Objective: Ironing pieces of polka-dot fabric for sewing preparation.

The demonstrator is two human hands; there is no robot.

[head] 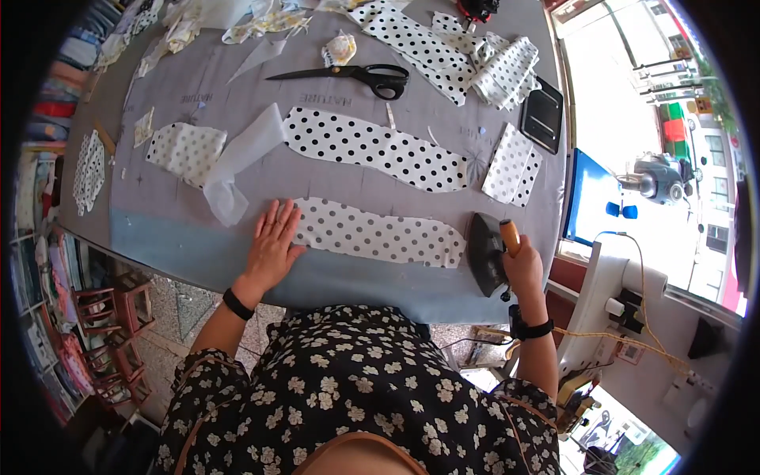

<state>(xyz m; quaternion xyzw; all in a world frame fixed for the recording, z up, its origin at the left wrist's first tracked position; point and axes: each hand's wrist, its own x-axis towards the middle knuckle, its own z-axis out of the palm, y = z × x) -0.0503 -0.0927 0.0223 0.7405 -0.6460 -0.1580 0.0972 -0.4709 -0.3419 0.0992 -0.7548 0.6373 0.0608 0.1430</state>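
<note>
My left hand (275, 243) lies flat, palm down, at the left end of a white fabric strip with grey dots (380, 234). Its fingers touch the fabric's edge and hold nothing. At the strip's right end, my right hand (523, 267) is closed around the wooden handle of a clothes iron (487, 255). The iron's dark body rests on the table cover. Beyond the strip lies a similar curved piece of white fabric with black dots (374, 148). A sheer white strip (252, 142) overlaps a dotted piece (187, 151) at the left.
Fabric shears (356, 74) lie beyond the pieces on the grey table cover (237, 77), near dotted fabric (415, 47). A folded dotted piece (512, 165) and a black tray (542, 116) are at the right. Yellow cords (617, 338) run beside my right forearm.
</note>
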